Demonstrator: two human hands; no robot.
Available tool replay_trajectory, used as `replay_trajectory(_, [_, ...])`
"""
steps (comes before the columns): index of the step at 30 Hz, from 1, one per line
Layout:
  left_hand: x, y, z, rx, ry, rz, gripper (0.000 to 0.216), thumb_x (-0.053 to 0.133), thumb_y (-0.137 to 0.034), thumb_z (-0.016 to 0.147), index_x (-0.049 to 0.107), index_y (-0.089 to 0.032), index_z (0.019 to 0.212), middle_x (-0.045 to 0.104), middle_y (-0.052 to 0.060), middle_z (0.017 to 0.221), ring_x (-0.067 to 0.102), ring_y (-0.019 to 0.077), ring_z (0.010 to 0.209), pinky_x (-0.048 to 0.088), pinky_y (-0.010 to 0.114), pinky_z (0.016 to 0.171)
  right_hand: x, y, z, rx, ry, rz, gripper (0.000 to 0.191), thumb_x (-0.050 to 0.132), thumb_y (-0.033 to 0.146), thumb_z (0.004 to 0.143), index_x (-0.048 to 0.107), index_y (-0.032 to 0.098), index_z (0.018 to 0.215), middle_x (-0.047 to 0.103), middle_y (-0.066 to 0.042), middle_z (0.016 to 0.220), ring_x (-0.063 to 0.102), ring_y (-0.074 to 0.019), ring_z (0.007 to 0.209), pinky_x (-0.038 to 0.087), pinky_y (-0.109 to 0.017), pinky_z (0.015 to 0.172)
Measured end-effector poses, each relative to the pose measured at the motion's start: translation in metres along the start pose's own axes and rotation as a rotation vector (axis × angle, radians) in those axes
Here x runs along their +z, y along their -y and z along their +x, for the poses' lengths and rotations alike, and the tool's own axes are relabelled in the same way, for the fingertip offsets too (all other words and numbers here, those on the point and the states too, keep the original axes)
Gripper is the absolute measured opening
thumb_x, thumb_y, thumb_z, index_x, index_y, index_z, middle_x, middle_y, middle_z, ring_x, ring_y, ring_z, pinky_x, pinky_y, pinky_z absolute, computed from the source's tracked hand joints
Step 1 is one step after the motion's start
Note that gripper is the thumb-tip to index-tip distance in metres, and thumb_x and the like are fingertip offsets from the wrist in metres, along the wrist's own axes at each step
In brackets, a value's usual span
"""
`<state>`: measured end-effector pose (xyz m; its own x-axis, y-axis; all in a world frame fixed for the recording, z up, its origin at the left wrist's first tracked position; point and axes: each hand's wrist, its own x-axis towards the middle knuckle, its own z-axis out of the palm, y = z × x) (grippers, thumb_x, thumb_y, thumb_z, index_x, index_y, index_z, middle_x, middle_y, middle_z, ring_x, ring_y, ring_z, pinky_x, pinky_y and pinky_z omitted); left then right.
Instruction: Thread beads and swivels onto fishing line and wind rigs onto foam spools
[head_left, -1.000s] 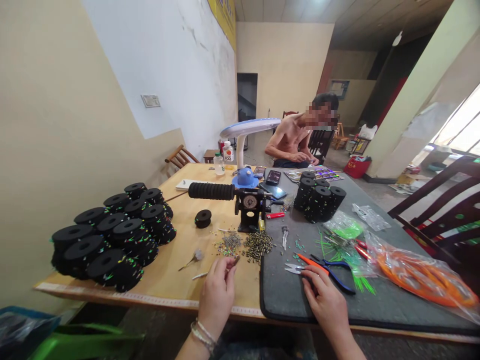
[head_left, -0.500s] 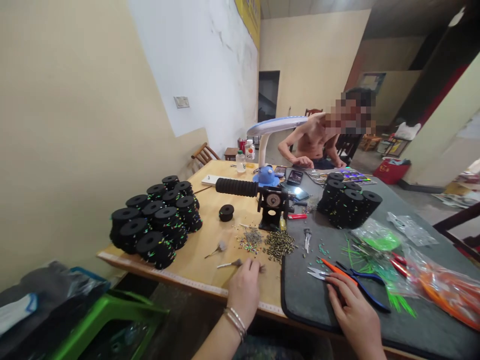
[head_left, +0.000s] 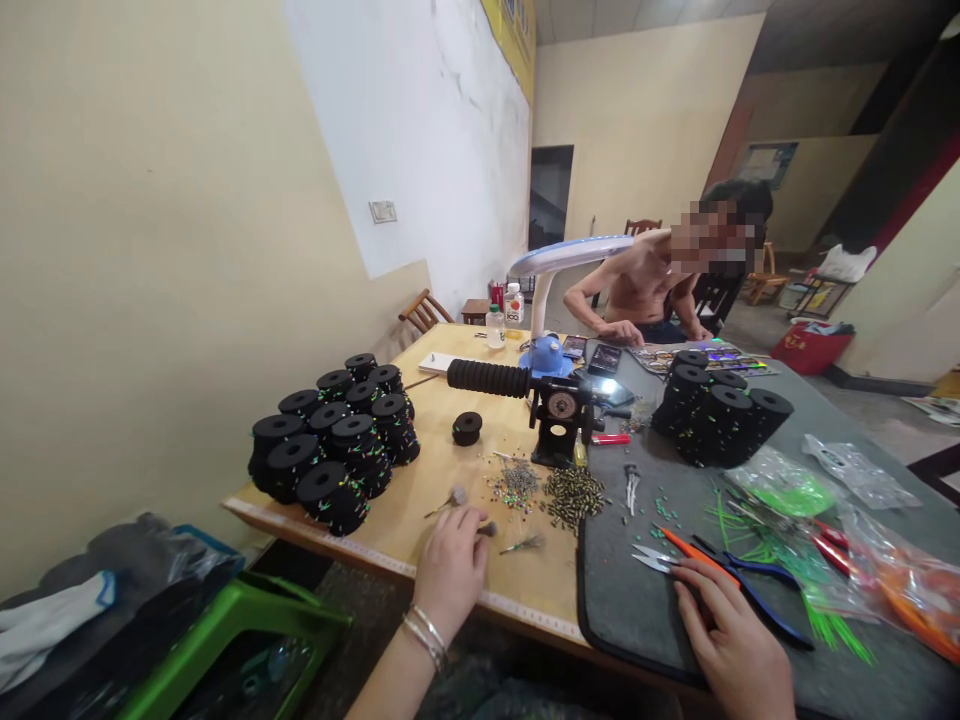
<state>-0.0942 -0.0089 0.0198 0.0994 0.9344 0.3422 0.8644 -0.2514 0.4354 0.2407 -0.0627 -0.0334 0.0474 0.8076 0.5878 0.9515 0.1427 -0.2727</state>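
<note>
My left hand, with bracelets at the wrist, rests at the table's front with its fingers curled down over the stem of a small grey-brown tuft. The fingertips are partly hidden. Beside it lie a second tuft and a third tuft. On the grey mat, my right hand has its fingers bent around small metal snips, whose pointed blades face left; their handles are covered. An orange tool handle and blue-handled pliers lie just beyond the right fingers.
Piles of metal beads and small grey pieces lie ahead. A black clamp device stands behind them, near a lamp. Stacked black foam spools fill the left; more spools stand right. A person sits opposite.
My left hand has moved left, away from one tuft, which now lies uncovered, onto the stem of another. My right hand stays at the snips. The view has shifted slightly.
</note>
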Motion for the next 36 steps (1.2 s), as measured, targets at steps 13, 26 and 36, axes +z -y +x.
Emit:
replay_trajectory(13, [0.007, 0.044, 0.0, 0.011, -0.07, 0.071, 0.02, 0.042, -0.014, 0.087, 0.06, -0.018, 0.094, 0.067, 0.007, 0.088, 0.061, 0.0234, 0.085, 0.049, 0.036, 0.076, 0.001, -0.002, -0.001, 0.003, -0.004, 0.003, 0.03, 0.042, 0.044, 0.09, 0.065, 0.025, 0.096, 0.069, -0.005, 0.105, 0.07, -0.0197, 0.083, 0.056, -0.029, 0.067])
replay_trajectory(26, [0.006, -0.012, 0.078, 0.179, 0.037, 0.13, 0.027, 0.043, -0.009, 0.087, 0.062, -0.022, 0.102, 0.063, 0.007, 0.104, 0.054, 0.0214, 0.099, 0.045, 0.033, 0.084, -0.001, 0.001, 0.0, -0.007, -0.013, -0.005, 0.028, 0.042, 0.041, 0.09, 0.065, 0.026, 0.096, 0.07, -0.004, 0.105, 0.07, -0.0196, 0.086, 0.057, -0.029, 0.07])
replay_trajectory(36, [0.034, -0.005, 0.126, 0.108, 0.182, 0.154, 0.026, 0.056, -0.031, 0.089, 0.059, -0.016, 0.109, 0.061, 0.007, 0.114, 0.06, 0.0213, 0.099, 0.049, 0.044, 0.085, -0.002, 0.001, 0.0, 0.029, -0.016, 0.031, 0.027, 0.044, 0.041, 0.089, 0.066, 0.026, 0.095, 0.07, -0.004, 0.104, 0.07, -0.0195, 0.086, 0.057, -0.027, 0.069])
